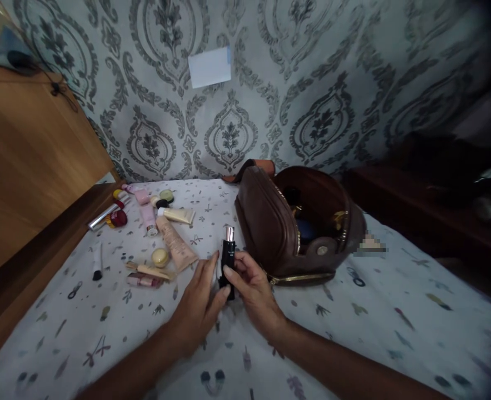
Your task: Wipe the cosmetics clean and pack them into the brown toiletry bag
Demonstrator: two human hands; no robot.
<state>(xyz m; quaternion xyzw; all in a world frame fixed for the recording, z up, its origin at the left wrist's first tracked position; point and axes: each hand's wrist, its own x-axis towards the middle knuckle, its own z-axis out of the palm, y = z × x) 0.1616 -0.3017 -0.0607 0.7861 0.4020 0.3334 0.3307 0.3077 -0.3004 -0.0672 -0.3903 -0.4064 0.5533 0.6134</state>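
A slim black bottle (229, 255) with a shiny metallic top stands upright between my hands. My right hand (256, 289) grips it, thumb in front and fingers at its right side. My left hand (201, 297) is at the bottle's left side, its thumb against the lower part and its fingers stretched upward; something small and dark shows between them, too hidden to name. Just to the right sits an open brown bag (262, 216) with gold zips and dark items inside. To the left lie a peach tube (174, 241), a cream tube (176, 215) and a round yellow jar (160, 256).
More cosmetics lie at the left, among them a pink tube (148, 216), a pink-capped item (143, 280) and a silver tube (101, 216). A wooden panel (33, 144) borders the left, a patterned wall (229, 122) the back, dark furniture (387, 205) the right.
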